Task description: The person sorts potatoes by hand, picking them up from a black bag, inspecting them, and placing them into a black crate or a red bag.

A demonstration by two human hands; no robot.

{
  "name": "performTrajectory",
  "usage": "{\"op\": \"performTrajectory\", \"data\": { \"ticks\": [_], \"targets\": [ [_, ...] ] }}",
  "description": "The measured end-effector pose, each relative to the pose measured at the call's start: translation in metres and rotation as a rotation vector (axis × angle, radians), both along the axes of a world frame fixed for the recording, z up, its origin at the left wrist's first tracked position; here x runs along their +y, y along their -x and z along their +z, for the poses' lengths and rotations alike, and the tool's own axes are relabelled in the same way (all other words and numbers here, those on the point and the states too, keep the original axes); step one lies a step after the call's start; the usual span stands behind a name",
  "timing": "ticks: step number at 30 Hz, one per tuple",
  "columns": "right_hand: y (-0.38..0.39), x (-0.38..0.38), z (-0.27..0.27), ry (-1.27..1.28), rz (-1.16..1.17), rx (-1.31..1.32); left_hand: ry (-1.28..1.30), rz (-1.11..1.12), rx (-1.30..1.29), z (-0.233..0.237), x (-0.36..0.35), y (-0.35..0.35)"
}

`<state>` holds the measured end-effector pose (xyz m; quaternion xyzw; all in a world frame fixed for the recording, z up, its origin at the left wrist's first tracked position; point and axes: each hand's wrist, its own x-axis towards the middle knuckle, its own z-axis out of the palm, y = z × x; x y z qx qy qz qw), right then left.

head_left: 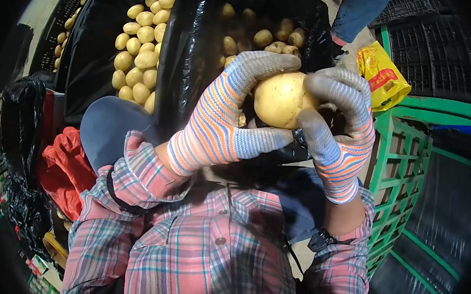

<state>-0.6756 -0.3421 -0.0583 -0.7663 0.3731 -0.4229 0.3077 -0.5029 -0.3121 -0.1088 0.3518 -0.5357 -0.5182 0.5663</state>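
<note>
One large pale potato (278,99) is held up between my two gloved hands, above a crate lined with black plastic. My left hand (224,116), in a striped knit glove, curves around its left side with the thumb under it. From the right, my right hand (342,124) pinches the potato with fingers on top and thumb below. Both gloves are grey with dirt at the fingertips. Behind the hands, dirtier potatoes (263,38) lie in the lined crate, partly hidden by my hands.
Cleaner potatoes (144,48) fill part of another black-lined crate (92,44) at left. A yellow bag (381,75) sits on green crates (403,175) at right. Red cloth (67,171) lies by my left knee. Another person's jeans leg (358,16) shows at the top.
</note>
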Motion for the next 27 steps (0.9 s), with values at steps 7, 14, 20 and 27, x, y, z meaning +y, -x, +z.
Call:
{"op": "performTrajectory", "data": {
  "ticks": [7,14,20,27],
  "targets": [
    [-0.004,0.010,0.004,0.183,0.339,0.247,-0.020,0.067,0.084,-0.002,-0.004,-0.004],
    [-0.011,0.003,-0.002,-0.089,-0.011,-0.116,-0.002,0.081,0.095,-0.001,-0.002,-0.007],
    [-0.012,-0.005,-0.001,0.313,0.006,0.205,0.269,0.222,-0.218,-0.002,-0.006,-0.015],
    [-0.016,-0.008,-0.007,0.115,0.306,-0.016,0.037,0.198,-0.030,0.000,-0.003,-0.024]
  ]
}}
